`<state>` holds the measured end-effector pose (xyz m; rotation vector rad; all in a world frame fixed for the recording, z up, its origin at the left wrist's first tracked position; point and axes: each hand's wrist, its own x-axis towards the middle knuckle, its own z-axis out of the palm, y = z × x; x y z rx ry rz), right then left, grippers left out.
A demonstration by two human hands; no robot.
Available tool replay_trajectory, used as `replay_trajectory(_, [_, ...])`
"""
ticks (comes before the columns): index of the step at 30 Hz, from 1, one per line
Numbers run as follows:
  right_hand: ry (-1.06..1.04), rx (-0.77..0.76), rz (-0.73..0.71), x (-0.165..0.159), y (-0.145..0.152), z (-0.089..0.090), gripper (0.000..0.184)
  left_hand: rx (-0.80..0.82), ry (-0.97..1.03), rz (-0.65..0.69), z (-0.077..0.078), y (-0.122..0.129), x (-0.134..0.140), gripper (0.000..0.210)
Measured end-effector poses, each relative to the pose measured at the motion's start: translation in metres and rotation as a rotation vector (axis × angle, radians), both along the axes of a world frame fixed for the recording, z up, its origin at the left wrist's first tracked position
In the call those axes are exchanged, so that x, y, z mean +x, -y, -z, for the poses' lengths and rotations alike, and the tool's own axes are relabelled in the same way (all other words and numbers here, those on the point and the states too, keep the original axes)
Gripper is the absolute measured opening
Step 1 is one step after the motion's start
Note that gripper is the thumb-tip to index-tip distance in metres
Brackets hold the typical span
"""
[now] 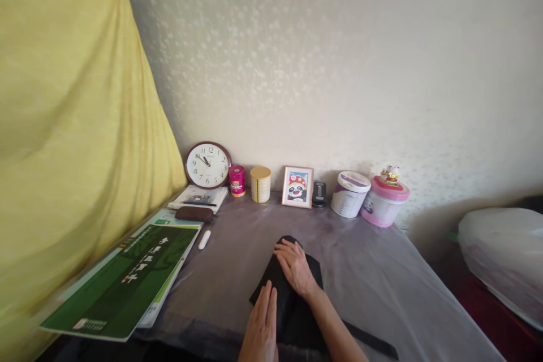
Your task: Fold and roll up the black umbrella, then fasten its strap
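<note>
A black, folded fabric item (pixel 311 277) lies on the grey cloth-covered table at its near edge; its exact kind is unclear. One long black strap (pixel 373 340) trails from it to the right. My right hand (pixel 296 267) rests flat on its upper part with the fingers stretched out. Lower down, my left hand (pixel 263 317) touches the left side of the item, its fingers straight and close together. Neither hand grips anything that I can see. My forearms hide part of the black item.
Green booklets (pixel 139 280), a brown case (pixel 194 214) and a white stick-shaped object (pixel 204 240) lie left. Along the wall stand a clock (pixel 207 165), pink can (pixel 237 182), yellow-lidded can (pixel 260 185), panda picture frame (pixel 297 188), black device (pixel 319 194) and two tubs (pixel 350 195).
</note>
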<state>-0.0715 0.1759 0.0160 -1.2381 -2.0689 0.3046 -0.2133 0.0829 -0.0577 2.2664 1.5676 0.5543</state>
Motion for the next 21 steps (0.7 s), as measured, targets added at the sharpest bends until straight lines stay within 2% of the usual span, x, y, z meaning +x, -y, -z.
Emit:
replay_trajectory(3, [-0.109,-0.019,0.196,0.016,-0.028,0.003,0.028,-0.011,0.030,0.036,-0.015,0.006,-0.004,0.093])
replay_trajectory(5, [-0.157,-0.022,0.318,0.032,-0.034,0.004,0.031,-0.020,0.052,0.049,-0.025,0.009,-0.007,0.094])
replay_trajectory(7, [-0.183,-0.022,0.426,0.052,-0.026,0.006,0.036,-0.037,0.062,0.071,-0.032,0.012,-0.010,0.094])
replay_trajectory(10, [-0.222,-0.048,0.614,0.081,0.003,0.012,0.035,-0.034,0.087,0.084,-0.037,0.015,-0.010,0.092])
replay_trajectory(13, [-0.342,-0.273,0.646,0.094,0.035,0.018,0.031,-0.022,0.132,0.049,-0.040,0.017,-0.008,0.090])
replay_trajectory(16, [-0.457,-0.496,0.610,0.087,0.055,0.021,0.036,-0.023,0.175,0.025,-0.043,0.019,-0.007,0.088])
replay_trajectory(18, [-0.457,-0.495,0.602,0.077,0.059,0.019,0.039,-0.039,0.192,0.013,-0.045,0.019,-0.006,0.085])
replay_trajectory(21, [-0.416,-0.362,0.620,0.064,0.056,0.015,0.039,-0.067,0.198,0.004,-0.049,0.020,-0.005,0.083])
